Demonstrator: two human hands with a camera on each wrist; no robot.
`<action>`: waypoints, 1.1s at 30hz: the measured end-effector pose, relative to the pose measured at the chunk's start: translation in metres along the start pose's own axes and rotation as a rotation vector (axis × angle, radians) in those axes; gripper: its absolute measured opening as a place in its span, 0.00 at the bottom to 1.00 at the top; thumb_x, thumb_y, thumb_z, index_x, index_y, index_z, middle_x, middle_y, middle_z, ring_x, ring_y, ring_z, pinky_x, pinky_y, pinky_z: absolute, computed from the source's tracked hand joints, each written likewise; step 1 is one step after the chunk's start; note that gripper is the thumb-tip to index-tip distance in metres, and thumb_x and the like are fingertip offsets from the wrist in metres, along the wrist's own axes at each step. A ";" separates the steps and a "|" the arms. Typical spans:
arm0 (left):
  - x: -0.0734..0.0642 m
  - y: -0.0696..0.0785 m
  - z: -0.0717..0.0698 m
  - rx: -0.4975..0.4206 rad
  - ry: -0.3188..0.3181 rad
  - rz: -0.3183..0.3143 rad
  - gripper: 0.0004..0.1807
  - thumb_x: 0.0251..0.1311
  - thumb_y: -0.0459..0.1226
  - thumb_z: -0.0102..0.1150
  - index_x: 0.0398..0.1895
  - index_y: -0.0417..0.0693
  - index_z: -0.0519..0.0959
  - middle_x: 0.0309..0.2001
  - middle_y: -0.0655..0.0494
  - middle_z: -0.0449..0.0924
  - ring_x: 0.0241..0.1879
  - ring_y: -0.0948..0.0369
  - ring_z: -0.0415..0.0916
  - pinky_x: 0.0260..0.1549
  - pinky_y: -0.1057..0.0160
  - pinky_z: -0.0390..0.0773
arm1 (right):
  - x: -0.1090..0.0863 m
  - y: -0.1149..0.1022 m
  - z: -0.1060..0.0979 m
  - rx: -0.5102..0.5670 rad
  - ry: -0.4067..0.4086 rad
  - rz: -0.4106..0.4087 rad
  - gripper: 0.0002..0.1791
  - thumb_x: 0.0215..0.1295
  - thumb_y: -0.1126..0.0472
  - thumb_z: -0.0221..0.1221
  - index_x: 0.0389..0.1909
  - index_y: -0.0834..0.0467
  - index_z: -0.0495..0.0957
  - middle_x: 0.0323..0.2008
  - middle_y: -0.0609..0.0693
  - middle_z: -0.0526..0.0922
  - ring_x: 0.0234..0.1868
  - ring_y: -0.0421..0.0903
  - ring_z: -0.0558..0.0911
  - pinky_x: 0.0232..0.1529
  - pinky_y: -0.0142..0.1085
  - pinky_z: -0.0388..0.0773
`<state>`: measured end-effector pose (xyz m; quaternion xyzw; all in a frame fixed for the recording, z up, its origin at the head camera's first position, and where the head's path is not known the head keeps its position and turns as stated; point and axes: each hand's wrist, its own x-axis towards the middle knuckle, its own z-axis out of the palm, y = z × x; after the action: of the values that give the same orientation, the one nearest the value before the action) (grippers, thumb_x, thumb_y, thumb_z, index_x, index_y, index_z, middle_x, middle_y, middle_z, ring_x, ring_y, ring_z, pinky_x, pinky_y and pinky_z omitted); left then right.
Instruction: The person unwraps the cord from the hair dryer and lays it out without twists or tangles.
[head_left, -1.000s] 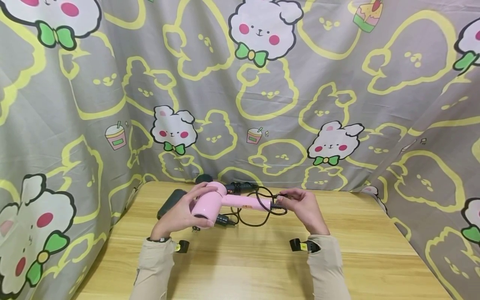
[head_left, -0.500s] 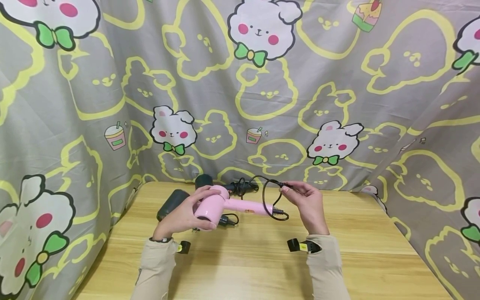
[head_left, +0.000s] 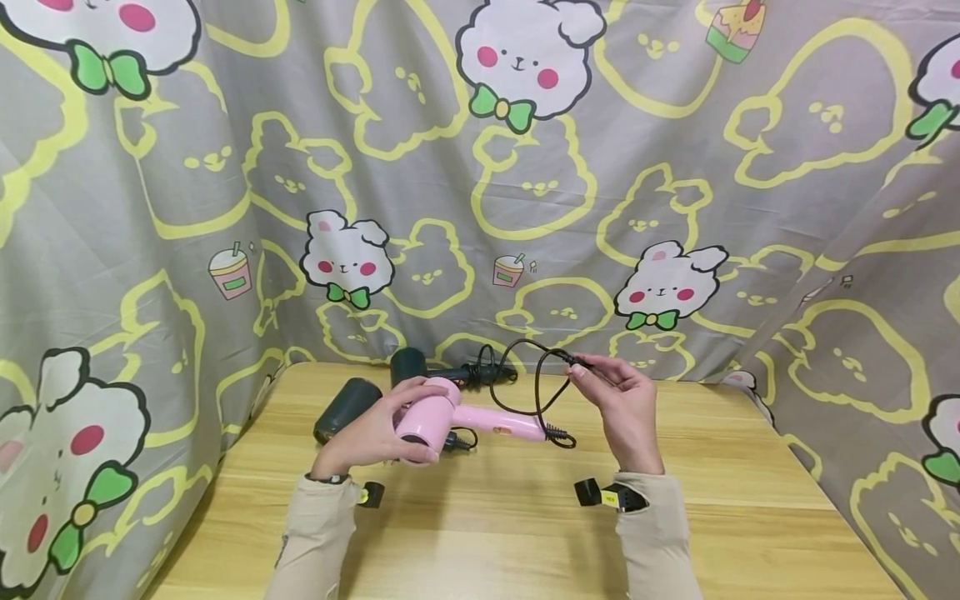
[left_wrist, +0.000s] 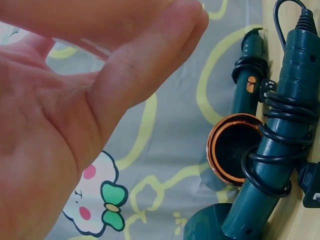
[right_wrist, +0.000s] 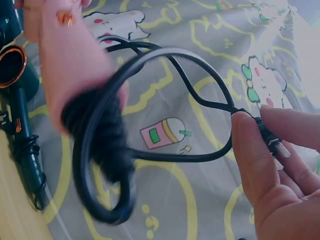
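My left hand [head_left: 367, 437] grips a pink hair dryer [head_left: 431, 421] round its barrel, holding it above the table. Its handle [head_left: 491, 419] points right, with a small orange switch on it. In the left wrist view the left hand [left_wrist: 115, 85] hides the dryer. My right hand [head_left: 626, 408] pinches the dryer's black cord near the end. In the right wrist view, a plug [right_wrist: 270, 137] with metal prongs sits between the thumb and fingers. The cord [right_wrist: 175, 158] hangs in loose loops between the handle's ribbed end and the right hand.
Two dark green hair dryers lie behind the left hand: one nearer [head_left: 348, 408], partly hidden, and one farther back [head_left: 408, 365]. Their cords are wrapped round their handles, as the left wrist view shows. A patterned grey curtain [head_left: 435, 192] encloses the wooden table [head_left: 480, 533].
The right hand has moved slightly up and right, drawing the cord loops away from the handle. The pink hair dryer has shifted a little right and down, its handle tilting lower.
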<state>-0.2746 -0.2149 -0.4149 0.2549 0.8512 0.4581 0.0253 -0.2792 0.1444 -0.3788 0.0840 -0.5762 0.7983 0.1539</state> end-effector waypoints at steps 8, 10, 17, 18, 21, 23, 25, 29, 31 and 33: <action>0.001 -0.005 0.000 -0.007 0.048 -0.009 0.47 0.44 0.49 0.84 0.71 0.70 0.72 0.81 0.44 0.52 0.64 0.40 0.71 0.46 0.52 0.79 | -0.009 -0.013 0.006 0.114 -0.134 -0.021 0.12 0.64 0.79 0.64 0.44 0.62 0.85 0.46 0.52 0.92 0.43 0.47 0.92 0.53 0.39 0.84; 0.001 -0.005 -0.001 -0.002 0.066 -0.013 0.46 0.46 0.49 0.83 0.72 0.70 0.71 0.81 0.42 0.51 0.64 0.39 0.71 0.47 0.51 0.80 | -0.011 -0.015 0.007 0.132 -0.199 -0.017 0.13 0.65 0.79 0.62 0.43 0.60 0.85 0.47 0.52 0.91 0.44 0.46 0.92 0.53 0.39 0.85; -0.001 -0.007 -0.007 -0.001 0.133 -0.035 0.47 0.47 0.48 0.82 0.74 0.69 0.70 0.81 0.40 0.52 0.62 0.37 0.72 0.49 0.46 0.79 | -0.015 -0.019 0.006 0.107 -0.396 0.029 0.14 0.67 0.79 0.60 0.43 0.58 0.84 0.50 0.51 0.90 0.46 0.45 0.91 0.55 0.39 0.84; -0.001 -0.007 -0.008 -0.004 0.145 -0.039 0.47 0.47 0.48 0.82 0.74 0.68 0.70 0.82 0.40 0.51 0.62 0.37 0.73 0.49 0.47 0.79 | -0.016 -0.020 0.006 0.092 -0.415 0.036 0.14 0.67 0.78 0.60 0.43 0.57 0.84 0.50 0.51 0.90 0.47 0.44 0.91 0.55 0.39 0.84; -0.002 -0.009 -0.010 -0.028 0.178 -0.045 0.47 0.48 0.47 0.82 0.74 0.67 0.71 0.82 0.38 0.50 0.59 0.38 0.76 0.46 0.51 0.80 | -0.016 -0.021 0.005 0.029 -0.463 0.044 0.13 0.67 0.77 0.61 0.42 0.56 0.83 0.50 0.50 0.89 0.48 0.44 0.90 0.55 0.40 0.84; -0.002 -0.010 -0.012 -0.041 0.199 -0.050 0.46 0.48 0.46 0.82 0.73 0.66 0.71 0.82 0.37 0.49 0.55 0.42 0.77 0.45 0.53 0.79 | -0.016 -0.021 0.004 -0.028 -0.491 0.041 0.13 0.67 0.76 0.62 0.42 0.56 0.83 0.51 0.51 0.89 0.48 0.45 0.90 0.55 0.41 0.85; -0.003 -0.011 -0.014 -0.052 0.219 -0.056 0.46 0.48 0.46 0.82 0.73 0.66 0.71 0.82 0.38 0.49 0.52 0.44 0.79 0.44 0.55 0.80 | -0.017 -0.022 0.002 -0.082 -0.518 0.043 0.12 0.66 0.75 0.63 0.42 0.56 0.83 0.51 0.53 0.89 0.47 0.46 0.91 0.54 0.42 0.85; -0.004 -0.015 -0.018 -0.068 0.246 -0.051 0.46 0.50 0.45 0.81 0.74 0.66 0.70 0.81 0.40 0.52 0.53 0.44 0.80 0.44 0.55 0.80 | -0.018 -0.025 -0.002 -0.182 -0.575 0.066 0.09 0.65 0.72 0.66 0.41 0.56 0.82 0.51 0.52 0.90 0.46 0.47 0.91 0.53 0.43 0.86; -0.005 -0.017 -0.020 -0.070 0.257 -0.042 0.46 0.51 0.44 0.81 0.74 0.66 0.69 0.80 0.41 0.54 0.55 0.42 0.79 0.45 0.54 0.79 | -0.018 -0.026 -0.004 -0.214 -0.613 0.080 0.09 0.64 0.72 0.67 0.41 0.57 0.82 0.50 0.50 0.90 0.47 0.46 0.91 0.52 0.43 0.86; -0.006 -0.019 -0.021 -0.075 0.270 -0.039 0.45 0.51 0.43 0.80 0.74 0.66 0.69 0.80 0.41 0.54 0.56 0.40 0.78 0.46 0.53 0.79 | -0.018 -0.027 -0.006 -0.231 -0.657 0.096 0.08 0.64 0.72 0.67 0.41 0.59 0.82 0.50 0.50 0.90 0.47 0.46 0.91 0.51 0.44 0.86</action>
<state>-0.2829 -0.2425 -0.4184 0.1731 0.8340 0.5191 -0.0710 -0.2530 0.1553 -0.3624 0.2913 -0.6846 0.6646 -0.0688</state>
